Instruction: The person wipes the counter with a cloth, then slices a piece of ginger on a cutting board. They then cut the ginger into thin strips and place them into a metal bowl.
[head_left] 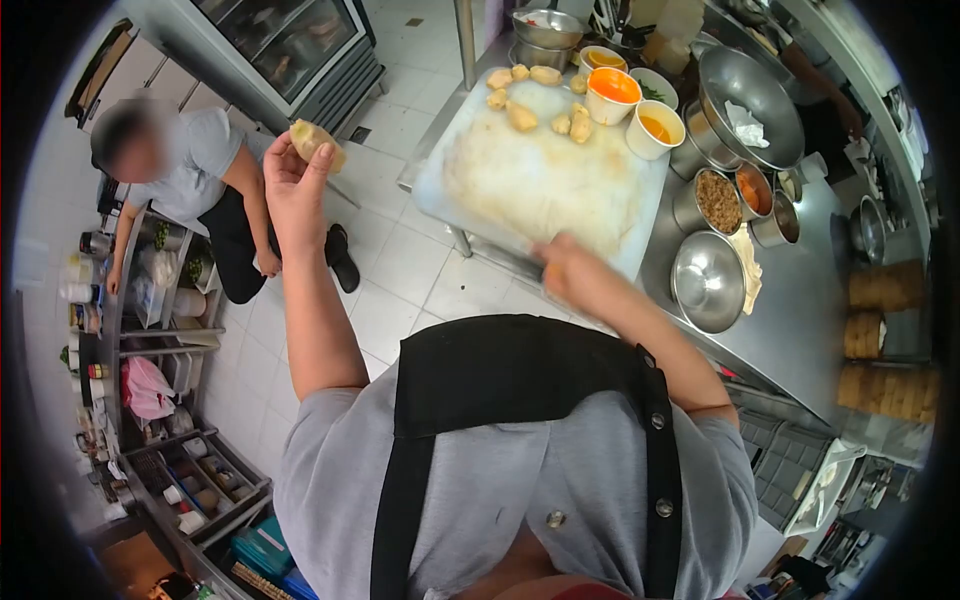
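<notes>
Raised off to the left, away from the board, my left hand pinches a knobby, pale yellow piece of ginger between thumb and fingers. My right hand is smeared by motion at the near edge of the white cutting board. Its fingers are blurred, and I cannot tell what, if anything, they hold. Several similar ginger pieces lie along the far side of the board. Close to them at the board's right corner stand tubs, among them a white tub of orange liquid and another tub.
Right of the board are a steel bowl, a pot of brown minced filling and a large wok-like bowl. A person sits at the left near a shelf unit. A glass-door fridge stands behind.
</notes>
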`<move>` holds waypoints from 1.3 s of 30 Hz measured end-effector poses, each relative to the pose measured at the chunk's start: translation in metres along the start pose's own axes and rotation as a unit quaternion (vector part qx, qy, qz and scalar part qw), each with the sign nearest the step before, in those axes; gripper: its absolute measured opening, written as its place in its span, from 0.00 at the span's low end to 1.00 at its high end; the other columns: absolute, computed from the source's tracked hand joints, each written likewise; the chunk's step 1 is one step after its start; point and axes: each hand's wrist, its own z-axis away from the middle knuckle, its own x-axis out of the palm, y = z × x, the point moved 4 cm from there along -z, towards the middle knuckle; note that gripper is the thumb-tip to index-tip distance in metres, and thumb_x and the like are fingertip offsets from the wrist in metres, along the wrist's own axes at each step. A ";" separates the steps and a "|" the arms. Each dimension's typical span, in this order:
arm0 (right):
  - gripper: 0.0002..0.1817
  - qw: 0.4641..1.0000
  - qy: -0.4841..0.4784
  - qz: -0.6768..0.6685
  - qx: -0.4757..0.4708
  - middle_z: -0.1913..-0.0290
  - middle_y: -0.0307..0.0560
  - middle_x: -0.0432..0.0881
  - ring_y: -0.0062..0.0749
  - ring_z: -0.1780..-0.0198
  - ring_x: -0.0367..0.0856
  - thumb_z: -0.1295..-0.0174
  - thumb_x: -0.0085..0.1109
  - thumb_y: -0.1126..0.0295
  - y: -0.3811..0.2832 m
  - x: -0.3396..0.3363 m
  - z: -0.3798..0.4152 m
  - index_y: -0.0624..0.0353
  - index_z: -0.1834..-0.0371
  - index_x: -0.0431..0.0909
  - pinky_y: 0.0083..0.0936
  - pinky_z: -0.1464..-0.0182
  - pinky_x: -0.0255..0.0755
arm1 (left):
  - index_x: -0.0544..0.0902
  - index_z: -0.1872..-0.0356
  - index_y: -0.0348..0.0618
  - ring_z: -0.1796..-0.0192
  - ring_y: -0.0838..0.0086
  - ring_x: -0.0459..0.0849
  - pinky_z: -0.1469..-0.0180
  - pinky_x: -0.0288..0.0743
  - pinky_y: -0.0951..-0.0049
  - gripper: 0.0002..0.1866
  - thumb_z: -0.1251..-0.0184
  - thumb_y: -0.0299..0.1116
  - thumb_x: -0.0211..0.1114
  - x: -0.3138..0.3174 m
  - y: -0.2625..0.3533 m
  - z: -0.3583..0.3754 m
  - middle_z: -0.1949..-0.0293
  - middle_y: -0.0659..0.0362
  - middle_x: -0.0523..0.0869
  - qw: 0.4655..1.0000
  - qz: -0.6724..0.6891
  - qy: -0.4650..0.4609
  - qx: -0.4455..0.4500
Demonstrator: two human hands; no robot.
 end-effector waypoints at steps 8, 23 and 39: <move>0.21 0.966 0.164 0.176 0.092 0.52 0.68 0.72 0.59 0.52 0.79 0.39 0.44 0.77 0.022 -0.046 -0.065 0.63 0.41 0.71 0.47 0.49 0.74 | 0.71 0.42 0.37 0.49 0.75 0.80 0.46 0.76 0.75 0.25 0.38 0.25 0.71 0.016 0.017 0.027 0.50 0.58 0.79 0.999 -0.015 -0.036 0.021; 0.22 0.962 0.196 0.191 0.010 0.50 0.60 0.74 0.54 0.58 0.79 0.43 0.53 0.76 0.020 -0.026 -0.030 0.56 0.42 0.77 0.41 0.52 0.73 | 0.70 0.42 0.40 0.45 0.73 0.78 0.45 0.77 0.73 0.28 0.43 0.16 0.70 0.058 0.028 0.040 0.47 0.57 0.78 0.992 0.009 -0.105 0.069; 0.30 0.966 0.212 0.064 0.135 0.52 0.68 0.74 0.60 0.59 0.80 0.36 0.50 0.73 0.075 -0.005 0.124 0.54 0.29 0.62 0.46 0.55 0.74 | 0.67 0.45 0.47 0.38 0.65 0.75 0.42 0.76 0.66 0.30 0.46 0.13 0.68 0.150 -0.030 0.064 0.38 0.50 0.72 0.961 -0.020 -0.213 0.177</move>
